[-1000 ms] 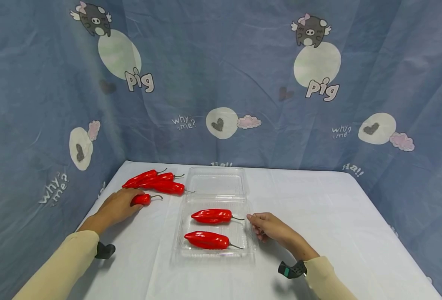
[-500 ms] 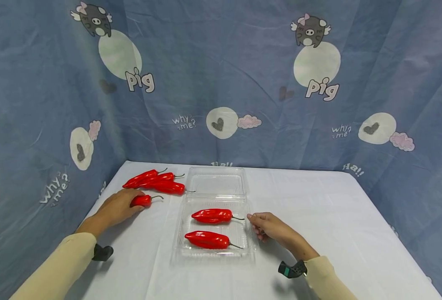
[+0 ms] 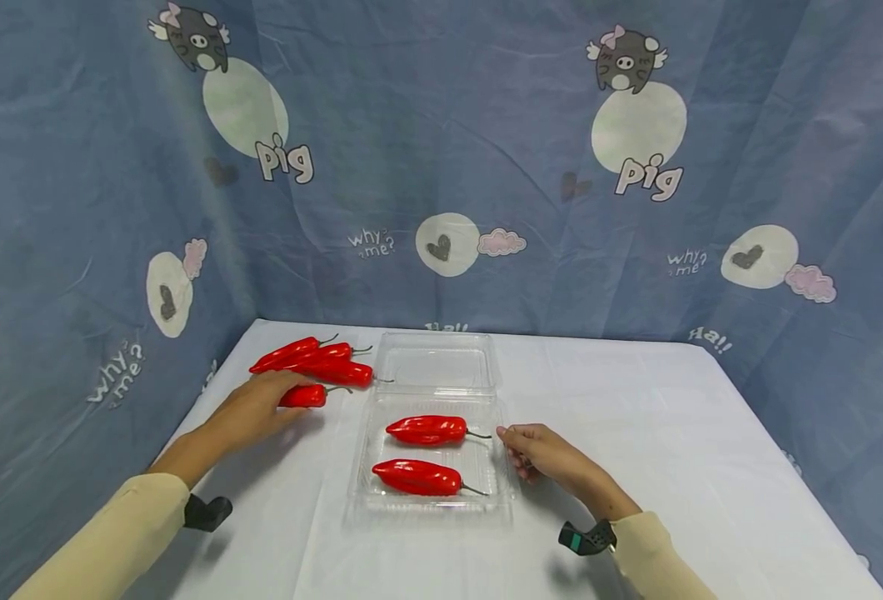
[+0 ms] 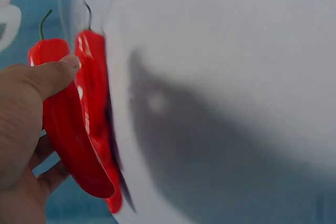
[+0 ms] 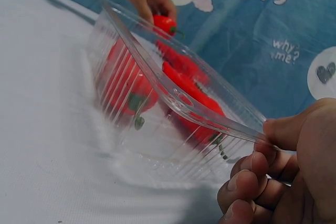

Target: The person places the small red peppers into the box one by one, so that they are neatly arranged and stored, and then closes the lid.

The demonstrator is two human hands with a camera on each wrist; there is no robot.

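My left hand (image 3: 254,412) holds a red chili pepper (image 3: 306,396) at the left of the table. The left wrist view shows the thumb across that chili pepper (image 4: 71,124), whose green stem points up; a second chili pepper (image 4: 92,77) lies behind it. Two more, a rear chili pepper (image 3: 428,429) and a front chili pepper (image 3: 417,477), lie side by side in a clear plastic container (image 3: 479,460). My right hand (image 3: 545,454) pinches the container's right rim (image 5: 231,125) between thumb and forefinger, the other fingers curled below.
Several red chili peppers (image 3: 344,372) lie in a pile at the back left, their stems near the container. The container's clear lid (image 3: 436,367) lies folded back behind it. A white cloth (image 3: 636,417) covers the table, and a blue printed curtain (image 3: 381,167) hangs behind.
My left hand has moved a little to the right with the chili pepper, away from its earlier place beside the pile. The right hand stays at the container's rim.
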